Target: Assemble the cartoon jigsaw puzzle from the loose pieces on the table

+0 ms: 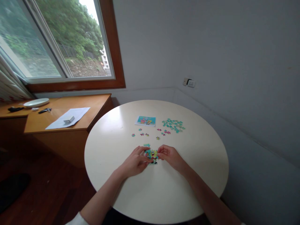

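A partly joined jigsaw puzzle (153,153) with a yellow cartoon sponge figure lies flat on the round table. Over its left side rests my left hand (137,161), fingers spread and touching the pieces. At the puzzle's right edge, my right hand (170,157) is closed, thumb and forefinger pinched on a puzzle piece that is mostly hidden by the fingers. Beyond the hands lie several loose pieces, among them a yellowish one (157,138) and a teal one (133,135). A reference picture card (146,121) lies farther back.
A pile of teal puzzle pieces (174,125) spreads over the right back of the white round table (112,137). To the left stands a wooden desk (98,104) with a white paper sheet (79,114), a small white box (69,119) and a white plate (37,102).
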`<state>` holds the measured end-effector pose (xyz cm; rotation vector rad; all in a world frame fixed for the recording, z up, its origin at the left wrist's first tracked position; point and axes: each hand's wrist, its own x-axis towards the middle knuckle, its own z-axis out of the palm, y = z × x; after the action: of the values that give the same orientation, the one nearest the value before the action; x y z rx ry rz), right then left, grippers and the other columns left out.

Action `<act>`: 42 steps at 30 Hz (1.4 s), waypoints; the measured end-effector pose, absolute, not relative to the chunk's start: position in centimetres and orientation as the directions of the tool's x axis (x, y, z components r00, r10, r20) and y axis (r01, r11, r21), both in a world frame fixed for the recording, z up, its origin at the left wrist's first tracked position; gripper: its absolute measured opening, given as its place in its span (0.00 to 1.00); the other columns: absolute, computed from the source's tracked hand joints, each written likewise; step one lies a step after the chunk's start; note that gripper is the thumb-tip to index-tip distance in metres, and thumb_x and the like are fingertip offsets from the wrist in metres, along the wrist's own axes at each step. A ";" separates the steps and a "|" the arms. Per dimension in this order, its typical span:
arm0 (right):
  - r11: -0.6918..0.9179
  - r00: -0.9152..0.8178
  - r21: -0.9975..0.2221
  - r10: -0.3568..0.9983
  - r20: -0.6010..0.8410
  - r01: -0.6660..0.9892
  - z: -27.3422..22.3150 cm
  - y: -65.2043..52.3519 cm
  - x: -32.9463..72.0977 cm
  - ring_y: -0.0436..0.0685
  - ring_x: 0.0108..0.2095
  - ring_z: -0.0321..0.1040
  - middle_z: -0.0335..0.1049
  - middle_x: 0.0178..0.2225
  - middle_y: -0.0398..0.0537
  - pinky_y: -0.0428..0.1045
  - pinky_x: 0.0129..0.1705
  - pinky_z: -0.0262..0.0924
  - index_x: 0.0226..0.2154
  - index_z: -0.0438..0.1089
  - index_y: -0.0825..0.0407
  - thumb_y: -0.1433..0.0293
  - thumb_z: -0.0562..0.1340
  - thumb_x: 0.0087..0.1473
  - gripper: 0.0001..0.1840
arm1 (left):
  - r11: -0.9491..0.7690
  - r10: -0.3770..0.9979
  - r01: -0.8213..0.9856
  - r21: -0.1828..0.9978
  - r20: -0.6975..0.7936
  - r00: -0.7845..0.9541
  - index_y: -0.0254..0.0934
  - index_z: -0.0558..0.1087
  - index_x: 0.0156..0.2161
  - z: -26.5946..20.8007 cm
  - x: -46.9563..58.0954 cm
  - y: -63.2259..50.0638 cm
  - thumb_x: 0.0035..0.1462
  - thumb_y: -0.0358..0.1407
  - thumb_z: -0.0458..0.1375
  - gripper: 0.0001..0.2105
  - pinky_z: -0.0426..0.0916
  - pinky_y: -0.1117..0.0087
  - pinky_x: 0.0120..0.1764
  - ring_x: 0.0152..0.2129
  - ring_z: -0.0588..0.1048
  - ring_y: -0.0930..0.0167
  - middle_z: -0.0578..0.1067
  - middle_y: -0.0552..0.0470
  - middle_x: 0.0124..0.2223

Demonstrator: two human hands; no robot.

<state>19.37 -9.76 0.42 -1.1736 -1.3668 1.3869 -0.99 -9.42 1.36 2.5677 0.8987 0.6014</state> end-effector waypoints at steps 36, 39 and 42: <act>-0.075 -0.136 -0.994 0.989 -0.064 -0.076 0.2 -9.5 19.8 0.46 0.21 0.60 0.65 0.18 0.39 0.45 0.25 0.52 0.22 0.66 0.54 0.65 0.68 0.32 0.13 | -0.637 0.714 0.414 0.650 0.296 0.634 0.40 0.75 0.37 1.1 -1.2 -9.4 0.45 0.22 0.50 0.17 0.60 0.63 0.51 0.49 0.65 0.66 0.63 0.47 0.53; -0.119 -0.125 -0.977 0.987 -0.098 -0.176 0.3 -9.4 20.1 0.46 0.22 0.60 0.66 0.19 0.39 0.45 0.27 0.53 0.22 0.66 0.53 0.65 0.68 0.32 0.13 | -0.580 0.757 0.390 0.716 0.295 0.584 0.38 0.75 0.36 1.1 -1.1 -9.3 0.44 0.21 0.50 0.16 0.62 0.64 0.50 0.48 0.66 0.66 0.64 0.46 0.51; -0.180 -0.155 -0.936 0.978 -0.139 -0.301 0.5 -9.3 20.3 0.46 0.23 0.61 0.67 0.20 0.40 0.45 0.29 0.54 0.21 0.67 0.53 0.66 0.70 0.30 0.14 | -0.560 0.769 0.402 0.725 0.273 0.578 0.38 0.75 0.35 1.2 -1.1 -9.3 0.44 0.21 0.50 0.16 0.62 0.64 0.50 0.47 0.67 0.67 0.64 0.46 0.51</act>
<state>20.33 -9.26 0.48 -1.0152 -0.9775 1.5592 -1.07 -9.31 1.19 2.1976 0.9285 0.7803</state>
